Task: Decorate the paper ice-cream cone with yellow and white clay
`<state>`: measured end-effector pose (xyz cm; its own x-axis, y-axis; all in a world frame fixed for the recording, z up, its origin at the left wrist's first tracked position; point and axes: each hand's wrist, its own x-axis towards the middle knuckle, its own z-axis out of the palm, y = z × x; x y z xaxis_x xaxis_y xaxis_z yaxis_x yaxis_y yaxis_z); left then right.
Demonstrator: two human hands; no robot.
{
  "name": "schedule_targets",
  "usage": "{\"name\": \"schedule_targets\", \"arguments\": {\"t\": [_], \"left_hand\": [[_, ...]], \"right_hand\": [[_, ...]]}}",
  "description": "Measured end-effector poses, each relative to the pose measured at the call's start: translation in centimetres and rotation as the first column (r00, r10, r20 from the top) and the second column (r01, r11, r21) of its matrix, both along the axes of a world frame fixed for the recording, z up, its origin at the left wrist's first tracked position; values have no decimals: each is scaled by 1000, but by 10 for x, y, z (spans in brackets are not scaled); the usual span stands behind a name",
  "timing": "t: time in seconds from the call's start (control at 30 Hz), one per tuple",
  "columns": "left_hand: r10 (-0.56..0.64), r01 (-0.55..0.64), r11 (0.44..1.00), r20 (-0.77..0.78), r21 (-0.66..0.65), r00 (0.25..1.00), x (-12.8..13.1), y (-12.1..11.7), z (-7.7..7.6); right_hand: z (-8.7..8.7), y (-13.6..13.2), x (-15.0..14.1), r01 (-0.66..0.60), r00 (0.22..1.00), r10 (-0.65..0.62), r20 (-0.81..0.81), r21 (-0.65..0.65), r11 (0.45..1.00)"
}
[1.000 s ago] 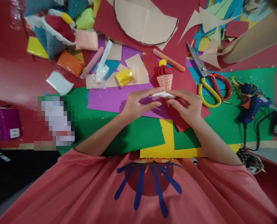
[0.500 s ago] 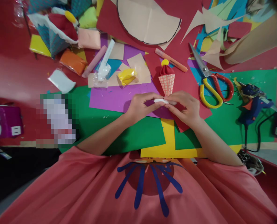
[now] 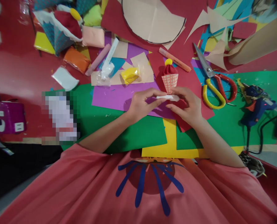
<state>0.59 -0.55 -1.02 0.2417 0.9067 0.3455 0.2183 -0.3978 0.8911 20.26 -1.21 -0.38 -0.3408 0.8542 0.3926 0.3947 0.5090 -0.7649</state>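
Note:
Both hands meet over the purple paper sheet (image 3: pixel 115 96) and pinch a small strip of white clay (image 3: pixel 167 97) between their fingertips. My left hand (image 3: pixel 140 104) grips its left end, my right hand (image 3: pixel 187 104) its right end. Just beyond the fingers lies a little paper ice-cream cone (image 3: pixel 169 77) with a checked cone, a red top and a yellow ball.
Scissors (image 3: pixel 214 84) with yellow and red handles and a blue glue gun (image 3: pixel 255 105) lie to the right. Clay packets, a white glue tube (image 3: pixel 109 60), an orange marker (image 3: pixel 174 59) and paper scraps crowd the far side. Green (image 3: pixel 133 133) and yellow (image 3: pixel 171 146) sheets lie near me.
The hands keep working the white clay strip in place, fingers shifting a little. The whole view has slid slightly right and down.

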Motion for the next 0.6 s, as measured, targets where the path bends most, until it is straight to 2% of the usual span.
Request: {"name": "schedule_targets", "arguments": {"t": [0.1,0.2,0.37,0.47,0.6], "left_hand": [[-13,13,1000,27,-23,1000,-1,-1,0],[-33,33,999,54,-10,998,-2,-2,1],[-78,77,995,17,63,997,-5,0,1],[-52,53,987,-11,153,999,-6,1,-1],[-34,38,980,-22,193,999,-6,1,-4]], "right_hand": [[2,1,-1,-4,1000,3,11,76,997],[5,0,-2,7,1000,-6,-4,99,995],[5,0,-1,16,1000,-16,3,64,998],[4,0,-1,-8,1000,9,-10,42,999],[3,0,-3,-15,999,16,-31,12,1000]]}}
